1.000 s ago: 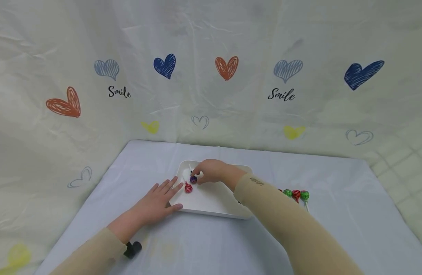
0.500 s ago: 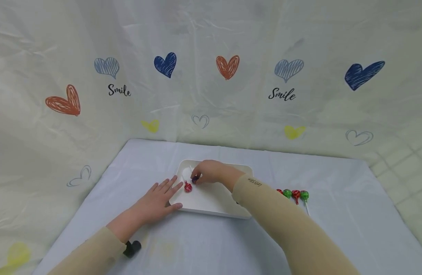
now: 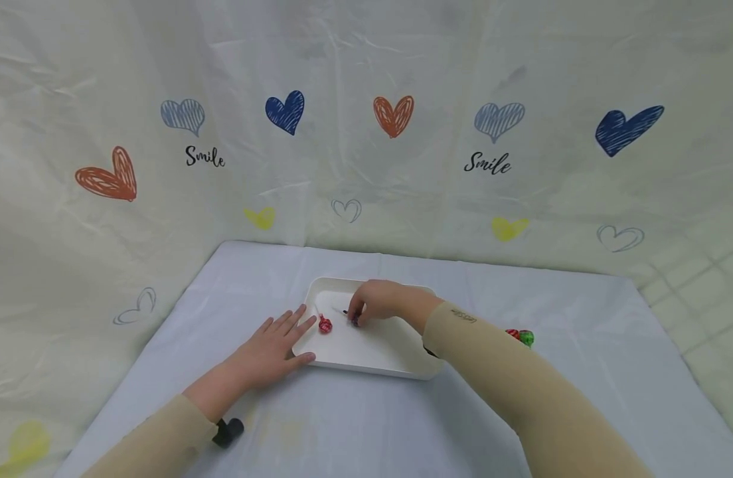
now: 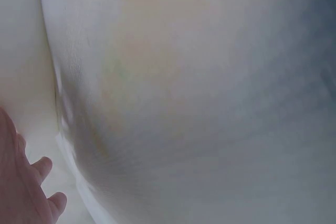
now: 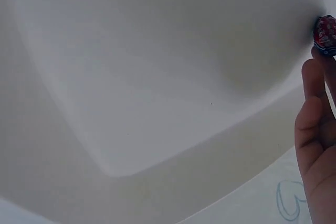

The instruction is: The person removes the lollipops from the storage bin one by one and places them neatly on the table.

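A white tray point(image 3: 366, 367) lies on the table. My left hand point(image 3: 273, 352) rests at its left rim with the fingers spread; in the left wrist view only part of that hand point(image 4: 21, 182) shows. Inside the tray, my right hand point(image 3: 375, 302) pinches a dark-wrapped lollipop point(image 3: 354, 321) by its head, and its stick points up and left. Seen from the right wrist, this lollipop's wrapper point(image 5: 326, 36) is red and dark blue at the fingertips. Left of it, a red lollipop point(image 3: 325, 325) lies in the tray, apart from both hands.
On the table to the right, a red lollipop point(image 3: 512, 333) and a green lollipop point(image 3: 526, 337) peek out from behind the right sleeve point(image 3: 492, 358). A black object point(image 3: 228, 433) sits by the left forearm. A sheet printed with hearts rises behind the table.
My right hand has drawn the dark lollipop rightward and a little nearer, away from the red one. The right forearm now covers more of the lollipops on the table. The left hand stays put.
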A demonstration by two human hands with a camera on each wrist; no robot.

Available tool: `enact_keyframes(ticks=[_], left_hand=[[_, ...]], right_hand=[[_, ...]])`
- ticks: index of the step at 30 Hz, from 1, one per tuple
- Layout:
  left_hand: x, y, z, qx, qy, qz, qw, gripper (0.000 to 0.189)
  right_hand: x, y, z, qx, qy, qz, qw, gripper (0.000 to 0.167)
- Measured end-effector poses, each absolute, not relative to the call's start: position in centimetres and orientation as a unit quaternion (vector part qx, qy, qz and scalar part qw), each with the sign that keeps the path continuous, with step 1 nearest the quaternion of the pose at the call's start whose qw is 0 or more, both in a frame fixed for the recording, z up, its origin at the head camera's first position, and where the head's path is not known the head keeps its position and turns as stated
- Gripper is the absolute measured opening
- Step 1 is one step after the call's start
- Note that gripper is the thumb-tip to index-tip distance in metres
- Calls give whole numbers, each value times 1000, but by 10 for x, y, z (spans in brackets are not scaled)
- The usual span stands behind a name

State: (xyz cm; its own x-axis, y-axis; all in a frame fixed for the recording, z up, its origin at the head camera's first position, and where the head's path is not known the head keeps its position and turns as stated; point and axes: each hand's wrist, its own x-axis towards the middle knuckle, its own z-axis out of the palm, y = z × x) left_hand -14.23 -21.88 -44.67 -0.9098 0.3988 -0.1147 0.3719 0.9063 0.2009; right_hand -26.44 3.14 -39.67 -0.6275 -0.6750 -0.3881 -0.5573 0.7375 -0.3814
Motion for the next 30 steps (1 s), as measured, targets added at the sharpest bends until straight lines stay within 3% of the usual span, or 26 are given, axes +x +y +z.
enact_keyframes(ticks=[15, 30], left_hand=[[-144, -220, -452, 193, 974, 90, 72, 83], [-142, -218, -448, 197, 974, 90, 72, 81]], right_hand=[[-264, 53, -399, -349, 890, -111, 270, 19], [-268, 61, -397, -297, 902, -151, 275, 14]])
